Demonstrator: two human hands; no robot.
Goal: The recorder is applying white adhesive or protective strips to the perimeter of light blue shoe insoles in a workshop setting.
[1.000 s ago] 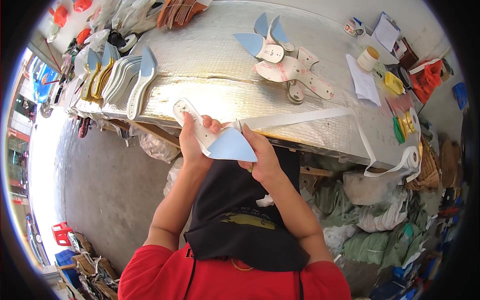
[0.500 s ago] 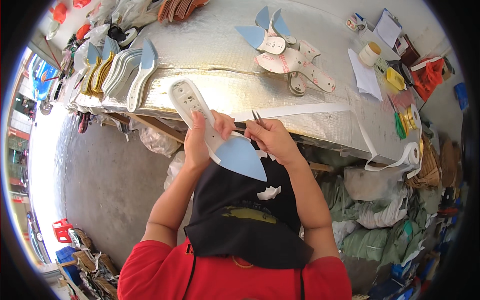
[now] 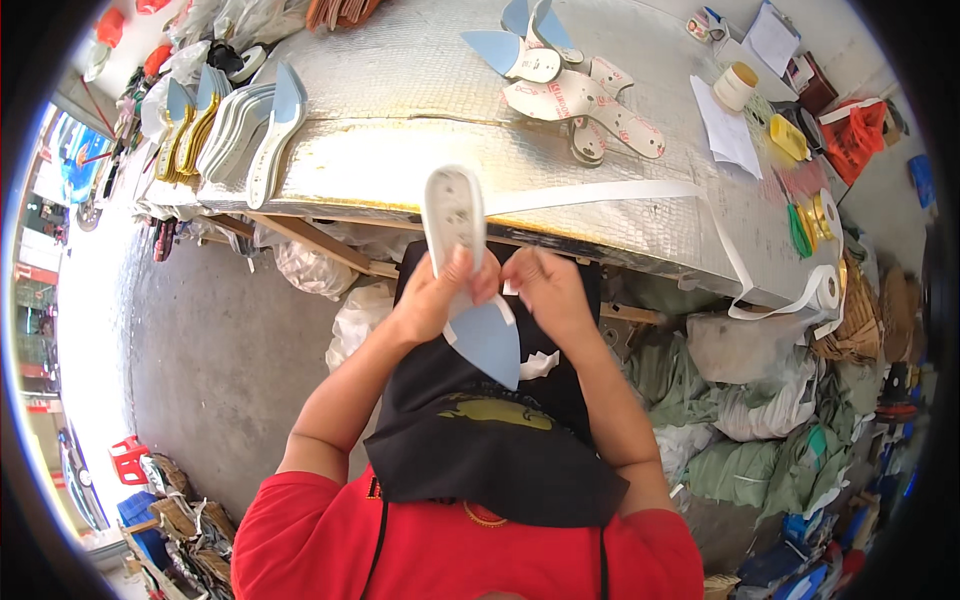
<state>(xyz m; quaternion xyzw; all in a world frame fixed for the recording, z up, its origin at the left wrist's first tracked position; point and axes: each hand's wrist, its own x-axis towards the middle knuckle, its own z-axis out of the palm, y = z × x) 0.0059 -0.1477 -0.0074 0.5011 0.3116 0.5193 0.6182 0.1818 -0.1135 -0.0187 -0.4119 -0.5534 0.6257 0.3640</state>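
Head view, centre frame: my left hand (image 3: 432,300) clasped a pointed shoe insole (image 3: 468,272); my right hand (image 3: 545,290) pinched its white edge strip (image 3: 507,300). Best kept taut, pressed evenly.

left hand (image 3: 432,300): fingers curled shut, thumb up | right hand (image 3: 545,290): closed, pinching, just beside left | forearms: both raised from near edge, converging

Short red sleeves, bare forearms — a black apron (image 3: 480,440) with a small yellow emblem.
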